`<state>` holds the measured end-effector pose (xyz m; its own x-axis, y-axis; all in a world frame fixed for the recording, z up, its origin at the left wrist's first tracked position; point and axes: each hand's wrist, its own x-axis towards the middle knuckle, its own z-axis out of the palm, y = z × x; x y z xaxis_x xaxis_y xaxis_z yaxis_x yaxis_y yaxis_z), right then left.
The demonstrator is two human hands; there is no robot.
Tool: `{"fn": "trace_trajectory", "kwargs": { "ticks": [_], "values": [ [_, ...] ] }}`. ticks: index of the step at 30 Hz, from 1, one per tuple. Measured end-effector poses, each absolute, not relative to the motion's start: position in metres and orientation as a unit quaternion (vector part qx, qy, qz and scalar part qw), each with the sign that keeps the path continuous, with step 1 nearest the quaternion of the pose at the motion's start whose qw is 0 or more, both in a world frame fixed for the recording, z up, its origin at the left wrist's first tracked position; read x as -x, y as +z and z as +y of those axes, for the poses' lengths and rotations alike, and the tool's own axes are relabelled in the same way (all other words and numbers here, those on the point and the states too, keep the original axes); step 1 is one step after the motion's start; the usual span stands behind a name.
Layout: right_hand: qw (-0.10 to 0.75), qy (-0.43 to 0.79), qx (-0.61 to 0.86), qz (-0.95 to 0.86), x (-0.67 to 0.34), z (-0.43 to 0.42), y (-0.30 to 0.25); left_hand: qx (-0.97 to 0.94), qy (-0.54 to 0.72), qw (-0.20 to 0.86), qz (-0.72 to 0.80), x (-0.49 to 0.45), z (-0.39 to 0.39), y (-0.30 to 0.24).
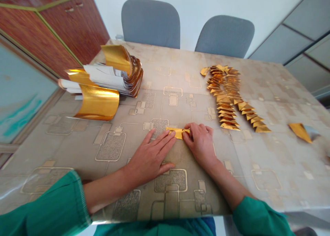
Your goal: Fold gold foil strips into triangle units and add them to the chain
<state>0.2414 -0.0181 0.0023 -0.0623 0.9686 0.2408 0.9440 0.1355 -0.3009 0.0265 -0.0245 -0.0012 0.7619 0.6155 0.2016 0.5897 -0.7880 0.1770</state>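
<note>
A narrow folded strip of gold foil paper (178, 133) lies on the table in front of me. My left hand (152, 153) rests flat with fingers stretched out, its fingertips pressing the strip's left end. At the other end, my right hand (199, 141) has its fingers curled and pinches the strip between thumb and fingers. Up and to the right stand two rows of folded gold paper pieces (224, 95), nested one into another. To the left is a stack of gold and white paper sheets (113, 72), with a loose curled gold sheet (98, 102) at its front.
The table (165, 102) has a patterned, shiny cover. A single gold paper piece (300, 132) lies near the right edge. Two grey chairs (151, 23) stand beyond the far edge, and a reddish wooden cabinet (69, 33) is at the far left.
</note>
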Motion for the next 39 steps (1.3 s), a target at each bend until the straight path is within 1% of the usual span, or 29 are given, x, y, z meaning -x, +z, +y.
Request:
{"fn": "trace_trajectory", "kwargs": {
  "ticks": [5,15,21,24,26,28,32,35,39],
  "values": [
    [0.184,0.024,0.663,-0.725,-0.24,-0.018,0.002,-0.932,0.133,0.043,0.335,-0.026,-0.026,-0.002],
    [0.177,0.032,0.667,-0.724,-0.24,-0.016,0.002,-0.93,0.107,0.015,0.35,-0.02,-0.026,0.0],
    [0.173,0.021,0.67,-0.721,-0.239,-0.015,0.001,-0.926,0.097,-0.013,0.365,-0.012,-0.027,0.004],
    [0.183,-0.009,0.666,-0.723,-0.238,-0.017,0.003,-0.932,0.093,-0.015,0.35,-0.013,-0.025,0.004],
    [0.187,-0.043,0.647,-0.738,-0.236,-0.021,0.004,-0.934,0.094,-0.014,0.344,-0.014,-0.024,0.004],
    [0.178,-0.068,0.598,-0.778,-0.233,-0.025,0.007,-0.934,0.095,-0.013,0.344,-0.014,-0.022,0.004],
    [0.127,-0.068,0.482,-0.864,-0.229,-0.037,0.01,-0.934,0.093,-0.01,0.346,-0.015,-0.021,0.005],
    [0.113,-0.071,0.485,-0.864,-0.236,-0.045,0.012,-0.933,0.095,-0.009,0.348,-0.015,-0.021,0.007],
    [0.125,-0.072,0.515,-0.845,-0.257,-0.058,0.011,-0.931,0.103,-0.006,0.349,-0.016,-0.019,0.008]
  ]
}}
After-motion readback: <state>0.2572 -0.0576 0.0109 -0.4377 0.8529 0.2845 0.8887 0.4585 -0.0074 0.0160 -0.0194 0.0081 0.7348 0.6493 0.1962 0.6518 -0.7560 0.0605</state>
